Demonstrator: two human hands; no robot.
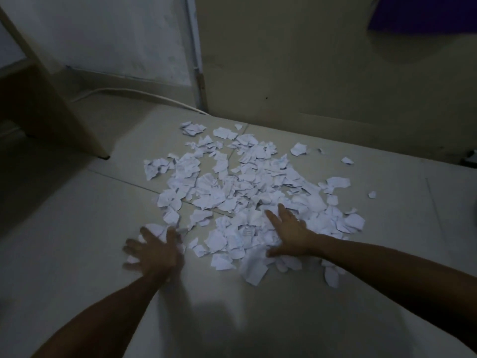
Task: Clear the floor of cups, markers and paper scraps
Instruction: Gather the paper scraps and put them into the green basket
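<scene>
- The left hand (154, 250) lay blurred low over the floor (77, 254), fingers spread apart and holding nothing, at the near left edge of the paper scraps (247, 192).
- A few scraps showed just beyond its fingertips and partly under its palm.
- The right hand (290, 232) rested flat on the scraps, fingers straight and splayed, thumb stretched toward the left hand, nothing gripped.
- Between the two hands lay a thick patch of torn white pieces, some crumpled.
- Past the right hand the scraps spread wide across the pale tiles, thinning to single bits farther right.
- Far beyond the left hand stood a wooden furniture leg (77, 120).
- A white cable (144, 93) ran along the wall behind the pile.
- A door (309, 60) stood closed beyond the right hand.
</scene>
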